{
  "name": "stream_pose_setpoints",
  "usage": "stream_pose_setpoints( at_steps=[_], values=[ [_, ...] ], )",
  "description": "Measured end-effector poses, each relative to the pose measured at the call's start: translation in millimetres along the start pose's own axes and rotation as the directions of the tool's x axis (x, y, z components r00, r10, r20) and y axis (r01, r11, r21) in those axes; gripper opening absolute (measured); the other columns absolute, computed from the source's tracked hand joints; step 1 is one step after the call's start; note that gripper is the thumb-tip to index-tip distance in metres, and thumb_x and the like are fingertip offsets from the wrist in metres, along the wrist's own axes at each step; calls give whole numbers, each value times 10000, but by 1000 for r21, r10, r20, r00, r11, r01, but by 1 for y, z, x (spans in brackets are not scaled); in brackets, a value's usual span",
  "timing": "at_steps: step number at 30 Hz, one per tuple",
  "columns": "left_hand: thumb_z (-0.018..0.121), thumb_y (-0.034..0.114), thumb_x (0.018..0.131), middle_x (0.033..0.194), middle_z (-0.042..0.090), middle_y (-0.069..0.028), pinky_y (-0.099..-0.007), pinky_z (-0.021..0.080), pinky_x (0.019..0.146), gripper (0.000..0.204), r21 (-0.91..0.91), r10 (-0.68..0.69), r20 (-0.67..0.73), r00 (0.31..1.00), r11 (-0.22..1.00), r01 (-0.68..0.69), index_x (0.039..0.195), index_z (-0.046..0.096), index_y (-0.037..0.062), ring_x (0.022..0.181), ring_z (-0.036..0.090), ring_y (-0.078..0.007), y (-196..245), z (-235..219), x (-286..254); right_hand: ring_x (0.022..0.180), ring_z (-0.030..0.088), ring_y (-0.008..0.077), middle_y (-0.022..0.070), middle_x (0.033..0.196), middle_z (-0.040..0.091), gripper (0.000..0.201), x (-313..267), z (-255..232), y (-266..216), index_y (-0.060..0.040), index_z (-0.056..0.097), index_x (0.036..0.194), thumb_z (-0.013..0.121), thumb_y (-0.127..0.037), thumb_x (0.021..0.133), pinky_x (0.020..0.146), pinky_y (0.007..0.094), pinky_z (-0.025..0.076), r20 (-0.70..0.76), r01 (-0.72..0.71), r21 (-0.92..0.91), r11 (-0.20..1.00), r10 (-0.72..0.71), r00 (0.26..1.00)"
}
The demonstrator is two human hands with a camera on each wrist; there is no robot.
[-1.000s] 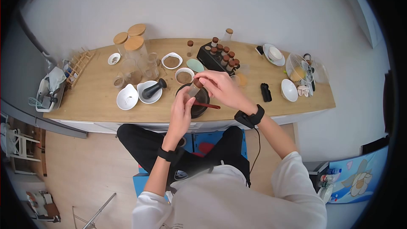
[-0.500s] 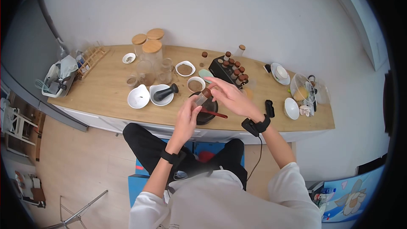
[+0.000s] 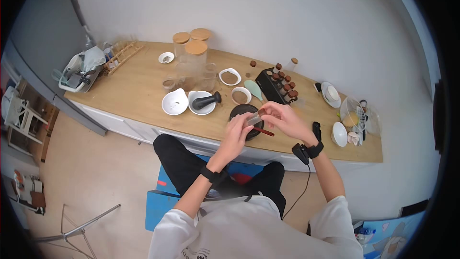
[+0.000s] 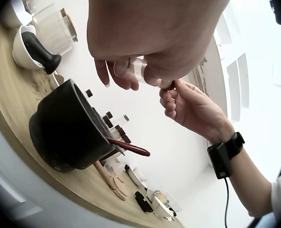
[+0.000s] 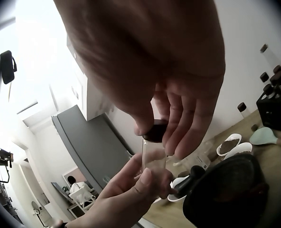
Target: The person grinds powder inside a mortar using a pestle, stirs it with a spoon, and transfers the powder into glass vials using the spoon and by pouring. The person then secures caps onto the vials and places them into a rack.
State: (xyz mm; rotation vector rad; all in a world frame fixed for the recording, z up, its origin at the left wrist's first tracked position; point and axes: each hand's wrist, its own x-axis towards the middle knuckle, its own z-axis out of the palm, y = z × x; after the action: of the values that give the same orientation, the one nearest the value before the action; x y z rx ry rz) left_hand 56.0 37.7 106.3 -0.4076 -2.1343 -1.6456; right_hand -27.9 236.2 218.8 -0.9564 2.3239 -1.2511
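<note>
Over the black mortar [image 4: 69, 128], both hands meet on a small clear glass spice jar [image 5: 153, 154] with a brown cap [image 5: 155, 130]. My left hand [image 3: 234, 135] grips the glass body from below, thumb along its side. At the top, the thumb and fingers of my right hand [image 3: 286, 120] pinch the cap, which sits on the jar's mouth. The glass looks see-through, with no clear contents showing. A dark red handle [image 4: 131, 148] sticks out over the mortar's rim; the rest of that utensil is hidden inside.
Behind the mortar stand bowls of brown powder [image 3: 240, 96], a green spoon [image 3: 253, 89] and a black rack [image 3: 270, 86] of capped jars. To the left are a white bowl [image 3: 175, 101], a black pestle [image 3: 207, 100] in another bowl, and wooden-lidded canisters [image 3: 195, 55]. A wire basket [image 3: 353, 112] stands right.
The head view has turned, so the counter and its things appear shifted to the right. Both hands stay on the jar and its cap, close over the mortar.
</note>
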Motion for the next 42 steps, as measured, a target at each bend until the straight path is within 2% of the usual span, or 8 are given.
stream_pose_setpoints(
  at_steps=[3, 5, 7, 12, 14, 20, 30, 42],
  values=[
    [618, 104, 1082, 1034, 610, -157, -375, 512, 897, 361, -1, 71, -12, 997, 997, -71, 1420, 541, 1, 944, 609, -295, 4, -6, -3, 697, 690, 158, 83, 918, 747, 367, 0, -3, 4, -14, 687, 1276, 620, -331, 1103, 659, 331, 557, 15, -338, -236, 911, 351, 936],
    [640, 60, 1031, 976, 568, -169, -444, 490, 858, 344, -53, -25, -30, 999, 998, 23, 1364, 579, 4, 907, 584, -359, 7, -12, -6, 713, 694, 150, 86, 942, 741, 356, -4, 3, -15, -41, 678, 1319, 637, -315, 1095, 658, 314, 561, -46, -343, -328, 880, 348, 936],
    [639, 60, 1033, 970, 569, -167, -449, 489, 856, 341, -60, 4, -50, 999, 998, -7, 1365, 582, 8, 906, 585, -360, 5, -11, -9, 768, 648, 110, 71, 965, 727, 376, -11, 15, -29, -10, 633, 1368, 643, -271, 1098, 703, 299, 540, -93, -58, -7, 998, 58, 994],
    [654, 49, 1008, 999, 599, -165, -456, 477, 879, 353, 13, 23, 38, 999, 1000, -23, 1355, 593, 22, 936, 592, -375, 12, -17, -9, 753, 642, 103, 55, 964, 708, 405, -22, 21, -19, -36, 584, 1441, 639, -248, 1100, 704, 279, 538, -24, -106, 36, 994, 107, 994],
    [656, 45, 1002, 1002, 600, -166, -457, 474, 884, 354, 5, 41, 29, 999, 999, -42, 1350, 595, 23, 945, 592, -380, 16, -13, -9, 745, 642, 103, 43, 950, 690, 395, -22, 14, -17, -46, 578, 1434, 649, -236, 1095, 697, 274, 535, 10, -347, -172, 922, 354, 935],
    [653, 25, 996, 1018, 589, -169, -449, 476, 897, 364, -3, 49, 36, 998, 999, -49, 1354, 590, 19, 963, 583, -375, 16, -12, -9, 782, 604, 102, 31, 902, 655, 337, -36, 28, -29, -69, 598, 1381, 653, -234, 1093, 644, 290, 491, -115, -51, 97, 994, 62, 991],
    [689, 16, 956, 1097, 622, -175, -492, 472, 898, 420, 210, 118, 2, 993, 971, -116, 1369, 608, 13, 1016, 591, -397, 5, 7, 11, 735, 515, 122, 31, 784, 524, 252, -22, 28, 12, -43, 578, 1190, 653, -263, 1093, 653, 331, 443, -237, -113, 34, 993, 118, 964],
    [574, 117, 1080, 1255, 598, -237, -515, 424, 1061, 380, 244, -153, -178, 972, 950, 194, 1434, 551, -20, 1191, 534, -446, -68, 16, 33, 870, 705, 434, 194, 885, 735, 291, 59, -117, 101, -38, 560, 1127, 628, -316, 1074, 716, 521, 517, -555, -345, -492, 799, 17, 831]
  ],
)
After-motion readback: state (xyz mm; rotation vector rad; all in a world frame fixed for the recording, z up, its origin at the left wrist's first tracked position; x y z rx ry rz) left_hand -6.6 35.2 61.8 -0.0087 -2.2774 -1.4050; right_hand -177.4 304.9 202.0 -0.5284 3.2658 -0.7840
